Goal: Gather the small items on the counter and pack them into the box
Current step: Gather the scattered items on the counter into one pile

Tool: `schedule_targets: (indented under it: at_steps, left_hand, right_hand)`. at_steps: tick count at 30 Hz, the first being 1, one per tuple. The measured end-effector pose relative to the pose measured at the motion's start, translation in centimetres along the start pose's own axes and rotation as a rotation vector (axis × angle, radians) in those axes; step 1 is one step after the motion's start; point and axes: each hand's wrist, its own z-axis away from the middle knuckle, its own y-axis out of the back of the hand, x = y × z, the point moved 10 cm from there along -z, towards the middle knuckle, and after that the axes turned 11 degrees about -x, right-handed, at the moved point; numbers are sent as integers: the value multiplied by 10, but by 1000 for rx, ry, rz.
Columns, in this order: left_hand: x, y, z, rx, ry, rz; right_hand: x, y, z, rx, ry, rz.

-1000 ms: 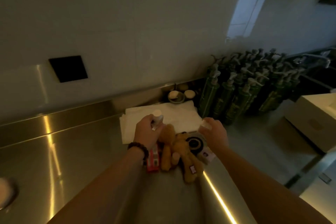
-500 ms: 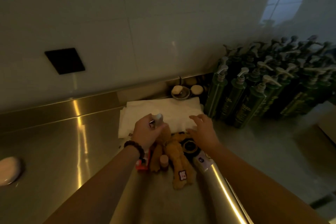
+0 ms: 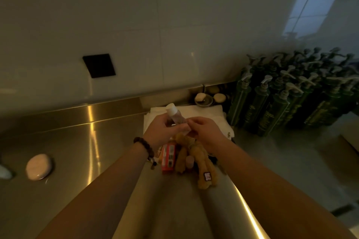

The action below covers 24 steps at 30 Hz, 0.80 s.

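A small clear bottle [image 3: 175,117] with a white cap is raised over the steel counter [image 3: 77,141]. My left hand [image 3: 161,132] grips it from the left, and my right hand [image 3: 206,131] pinches its lower end from the right. Under the hands lie a brown plush toy [image 3: 202,163], a red and white packet [image 3: 168,158] and a small pink cap-like item [image 3: 190,161]. Other small items beneath my right wrist are hidden. The box is out of sight.
Folded white cloth [image 3: 213,114] lies behind the pile. A small dish with round pieces [image 3: 203,99] sits at the backsplash. Several green pump bottles [image 3: 281,103] crowd the floor at right. A pale oval soap [image 3: 38,167] rests on the counter's left. The counter edge [image 3: 250,217] runs lower right.
My left hand has lifted the clear bottle higher, and my right hand has come in from the right and closed on its lower end. The camera has swung left, so the box has left view.
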Motion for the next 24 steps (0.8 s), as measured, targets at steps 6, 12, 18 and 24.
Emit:
schedule_targets:
  at_steps: [6, 12, 18, 24]
  left_hand:
    - [-12, 18, 27, 46, 22, -124]
    - [-46, -3, 43, -13, 124, -364]
    - [-87, -40, 55, 72, 162, -314]
    - [-131, -64, 60, 83, 250, -289]
  right_hand:
    - [-24, 35, 30, 272, 144, 346]
    - [-5, 74, 70, 325, 97, 730]
    - [28, 76, 79, 272, -36, 975]
    - [37, 57, 76, 196, 8, 981]
